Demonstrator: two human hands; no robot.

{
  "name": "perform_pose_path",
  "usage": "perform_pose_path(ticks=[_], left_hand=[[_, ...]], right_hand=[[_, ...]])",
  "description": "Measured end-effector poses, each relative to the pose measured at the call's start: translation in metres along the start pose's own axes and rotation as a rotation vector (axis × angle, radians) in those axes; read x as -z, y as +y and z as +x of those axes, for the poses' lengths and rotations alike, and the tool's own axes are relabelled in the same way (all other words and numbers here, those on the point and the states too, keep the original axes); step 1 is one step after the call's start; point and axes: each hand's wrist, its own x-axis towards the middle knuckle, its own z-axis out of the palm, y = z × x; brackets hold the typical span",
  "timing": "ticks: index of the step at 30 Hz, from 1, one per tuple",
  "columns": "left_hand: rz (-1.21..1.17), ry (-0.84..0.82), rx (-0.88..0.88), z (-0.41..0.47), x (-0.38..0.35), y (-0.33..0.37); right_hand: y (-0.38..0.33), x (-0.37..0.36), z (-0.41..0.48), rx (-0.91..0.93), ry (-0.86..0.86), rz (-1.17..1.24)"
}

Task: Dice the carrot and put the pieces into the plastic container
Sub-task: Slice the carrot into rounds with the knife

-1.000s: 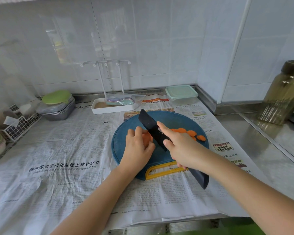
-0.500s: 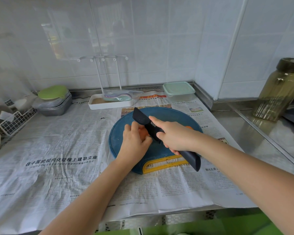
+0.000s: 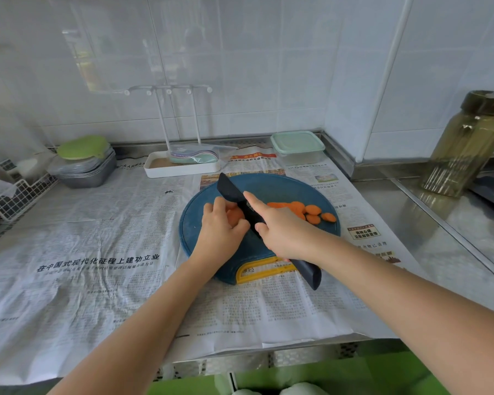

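Against half a second ago, the round orange carrot slices (image 3: 311,215) show again right of the right hand (image 3: 283,232), on the round blue plastic cutting board (image 3: 283,186). The black kitchen knife (image 3: 231,192) stays slanted across the board, the right hand's grip curled round its handle, forefinger laid along the blade's back. The left hand (image 3: 221,229) keeps its grip bent over the orange carrot stub (image 3: 235,216), hiding most of it, just left of the blade. The clear plastic container with a pale green lid (image 3: 297,145) stands closed behind the board on printed newspaper (image 3: 97,252) covering the steel table (image 3: 411,212), a white rack tray (image 3: 180,168) to its left
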Motion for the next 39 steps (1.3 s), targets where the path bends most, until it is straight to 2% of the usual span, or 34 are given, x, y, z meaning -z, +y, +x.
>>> perform_pose_path(ticks=[4,12,19,26,32,39], left_hand=[[-0.019,-0.001,0.025,0.0,0.001,0.002],[-0.015,-0.008,0.029,-0.001,0.002,0.001],[0.017,-0.014,-0.006,-0.002,0.001,-0.002],[0.017,-0.018,-0.013,-0.001,0.0,-0.002],[-0.067,-0.024,0.055,0.001,0.003,-0.002],[-0.018,0.003,0.0,-0.004,-0.001,-0.003]], right_hand=[[-0.002,-0.006,-0.001,0.004,0.02,-0.005],[-0.013,0.01,0.009,-0.063,-0.106,-0.075],[-0.015,0.016,0.012,-0.114,-0.13,-0.061],[-0.012,0.012,0.004,-0.077,-0.113,-0.095],[-0.006,-0.017,0.01,-0.033,-0.012,-0.104],[-0.007,-0.008,0.016,-0.052,-0.086,-0.119]])
